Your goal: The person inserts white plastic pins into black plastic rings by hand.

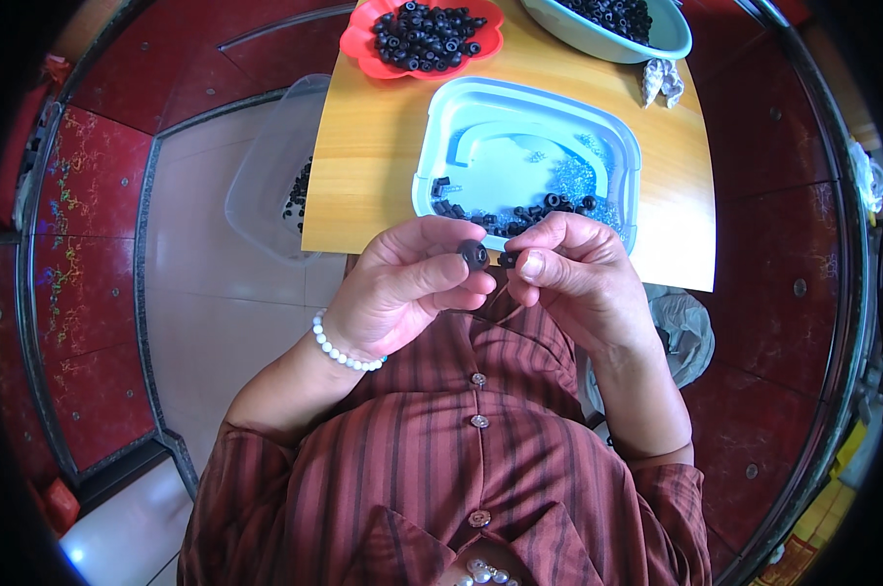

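Observation:
Between the thumb and fingers of my left hand [407, 269] is a round black plastic piece [473, 255] with a hole in its face. My right hand [578, 269] pinches a smaller black piece [508, 259] close beside it; whether the two touch is hard to tell. Both hands are held above the near edge of the table, in front of a light blue tray [431, 137]. In that tray lie several black parts [553, 201] along the near side and many tiny clear pieces [573, 178] towards the right.
A red scalloped dish [355, 44] heaped with round black parts stands at the table's far left. At the far right is a pale green basin [597, 44] of black parts, with a crumpled cloth [662, 83] beside it. Left of the table sits a clear plastic bin [256, 186].

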The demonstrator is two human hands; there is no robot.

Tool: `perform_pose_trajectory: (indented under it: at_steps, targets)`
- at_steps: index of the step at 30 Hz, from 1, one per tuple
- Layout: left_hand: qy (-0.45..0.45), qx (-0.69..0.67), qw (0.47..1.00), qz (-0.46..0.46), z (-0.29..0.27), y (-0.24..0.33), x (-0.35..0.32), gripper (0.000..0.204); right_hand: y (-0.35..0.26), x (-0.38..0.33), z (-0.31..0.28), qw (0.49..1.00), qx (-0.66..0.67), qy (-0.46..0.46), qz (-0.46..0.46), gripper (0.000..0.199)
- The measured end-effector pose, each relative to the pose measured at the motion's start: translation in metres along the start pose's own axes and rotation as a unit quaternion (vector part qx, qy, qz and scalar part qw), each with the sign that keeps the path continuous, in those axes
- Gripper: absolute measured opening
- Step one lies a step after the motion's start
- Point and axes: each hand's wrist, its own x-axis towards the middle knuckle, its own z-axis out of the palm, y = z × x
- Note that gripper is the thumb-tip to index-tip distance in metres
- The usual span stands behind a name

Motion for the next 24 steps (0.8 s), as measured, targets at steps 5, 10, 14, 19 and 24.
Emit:
perform_pose_trajectory:
  at_steps: [5,10,14,19,24]
  targets:
    - [0.008,0.012,1.0,0.007,0.001,-0.001,0.001,0.028,-0.003,0.001,0.002,1.0,0.004,0.001,0.006,0.009]
    - [0.022,0.025,0.999,0.008,0.003,0.0,0.001,0.027,-0.001,0.001,0.004,1.0,-0.012,0.011,-0.001,0.007]
    - [0.029,0.039,0.999,0.005,0.006,0.001,0.002,0.026,-0.001,0.001,0.005,0.997,-0.076,0.008,-0.027,0.007]
    - [0.041,0.047,0.998,0.01,0.005,0.0,0.001,0.025,-0.005,-0.002,0.012,0.989,-0.142,0.014,-0.048,0.007]
    - [0.045,0.104,0.993,0.044,0.007,-0.002,0.0,0.025,-0.005,-0.003,0.016,0.983,-0.173,0.02,-0.062,0.01]
